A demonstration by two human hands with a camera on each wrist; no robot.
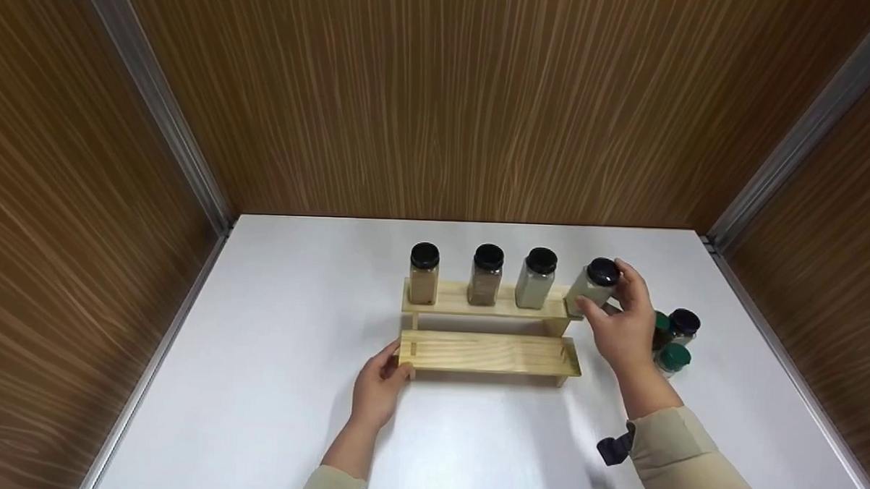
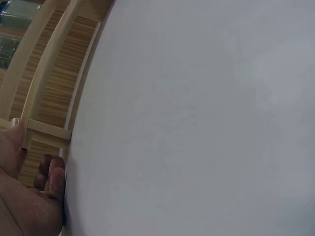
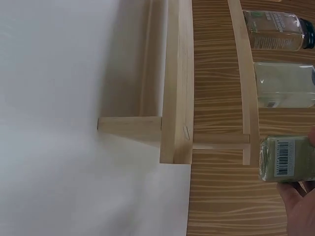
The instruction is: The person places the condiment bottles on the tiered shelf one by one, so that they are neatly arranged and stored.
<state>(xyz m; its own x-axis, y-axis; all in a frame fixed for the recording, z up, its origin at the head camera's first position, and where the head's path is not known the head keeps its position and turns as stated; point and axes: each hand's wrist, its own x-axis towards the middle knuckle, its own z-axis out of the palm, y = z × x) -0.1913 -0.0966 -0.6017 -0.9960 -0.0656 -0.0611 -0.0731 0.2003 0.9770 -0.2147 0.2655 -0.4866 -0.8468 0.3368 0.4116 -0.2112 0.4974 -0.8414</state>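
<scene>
A two-tier wooden spice rack (image 1: pixel 489 353) stands on the white table. My left hand (image 1: pixel 378 394) grips the left end of its lower shelf, thumb at the front edge, as the left wrist view also shows. My right hand (image 1: pixel 626 327) holds a square glass spice jar (image 1: pixel 584 289) with a black lid, tilted, at the right end of the upper shelf. A barcode label shows on this jar (image 3: pixel 288 158) in the right wrist view. Along the upper shelf stand three more black-lidded jars: one brown (image 1: pixel 423 280), one greyish brown (image 1: pixel 485 284) and one pale (image 1: pixel 535 286).
Right of the rack, beside my right forearm, stand a black-lidded jar (image 1: pixel 684 325) and green-lidded jars (image 1: pixel 673 358), partly hidden by my hand. Wood-grain panels (image 1: pixel 440 100) enclose the white table (image 1: pixel 272 340) at the back and both sides.
</scene>
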